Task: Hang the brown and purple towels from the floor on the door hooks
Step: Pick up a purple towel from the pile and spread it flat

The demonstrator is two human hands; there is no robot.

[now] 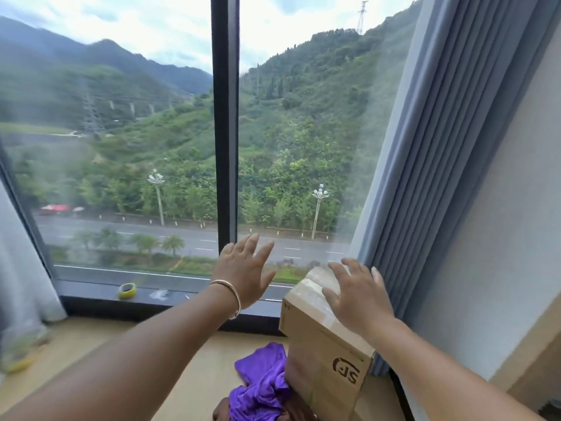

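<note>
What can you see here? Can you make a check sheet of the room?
Surface: tan floor.
Job's things: purple towel crumpled on the floor, brown towel partly under it.
Clutter: cardboard box beside the towels; yellow tape roll on the window sill.
Hands: left hand open in the air; right hand open above the box.
Cables: nothing seen.
Surroundings: window, blue curtain.

Glossy purple cloth towel point(262, 381) beside matt cardboard box point(324, 354) with shiny tape.
</note>
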